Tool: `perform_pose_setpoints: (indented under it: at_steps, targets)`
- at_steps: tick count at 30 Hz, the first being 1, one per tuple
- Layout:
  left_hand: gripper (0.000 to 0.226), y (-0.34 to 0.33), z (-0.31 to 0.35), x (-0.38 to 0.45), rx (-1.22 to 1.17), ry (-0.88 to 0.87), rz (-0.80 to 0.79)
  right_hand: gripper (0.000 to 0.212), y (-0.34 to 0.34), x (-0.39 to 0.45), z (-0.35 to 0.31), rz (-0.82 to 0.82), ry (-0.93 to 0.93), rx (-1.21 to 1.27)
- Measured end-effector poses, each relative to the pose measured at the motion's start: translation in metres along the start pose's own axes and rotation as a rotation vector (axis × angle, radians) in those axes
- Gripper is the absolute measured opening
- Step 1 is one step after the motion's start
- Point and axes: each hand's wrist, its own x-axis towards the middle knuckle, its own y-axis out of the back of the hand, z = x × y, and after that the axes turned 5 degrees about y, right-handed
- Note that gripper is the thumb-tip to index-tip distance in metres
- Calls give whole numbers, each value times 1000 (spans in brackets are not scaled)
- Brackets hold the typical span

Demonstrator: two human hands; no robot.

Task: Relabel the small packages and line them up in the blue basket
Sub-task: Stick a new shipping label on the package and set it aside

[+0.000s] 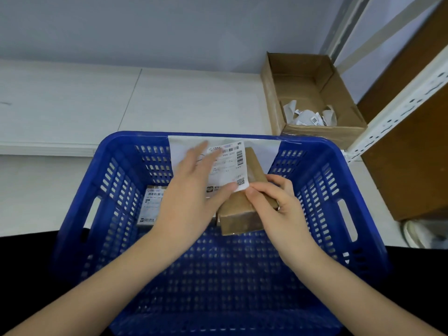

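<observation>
Over a blue basket on a white tabletop, a person's right hand closes its grip around a small brown package, fingers curled over its near end, while the left hand, fingers straight and its grip holding nothing, presses a white shipping label flat against the package's top. A labelled package already lies on the basket floor at the left. Behind, an open cardboard box holds scraps of label paper.
</observation>
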Motion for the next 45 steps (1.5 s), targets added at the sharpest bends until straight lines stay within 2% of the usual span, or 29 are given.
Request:
perform_pose_setpoints:
  at_steps: [1,3,7,20,31,34,37,45]
  targets:
    - [48,-1,0,-1,28,-84,-28,19,1,1,-1,-3,10,-11]
    - [30,-5,-1,-4,-31,-121,-75,21,3,2,-2,-29,51,-57]
    - [21,-7,-5,-3,-165,-83,-79,20,7,4,-4,-112,80,-97]
    - [27,-7,-5,-2,-202,-49,-94,22,9,7,-2,-161,101,-156]
    - [20,-7,-1,-3,-199,-34,-119,19,9,8,-3,-130,113,-171]
    - [23,-6,1,-3,-202,-21,-87,24,9,7,-2,-131,132,-194]
    - [13,-5,1,-1,-219,-15,-65,27,7,7,-4,-135,137,-218]
    - [10,11,-2,12,-173,98,100,18,10,7,-8,-164,61,-206]
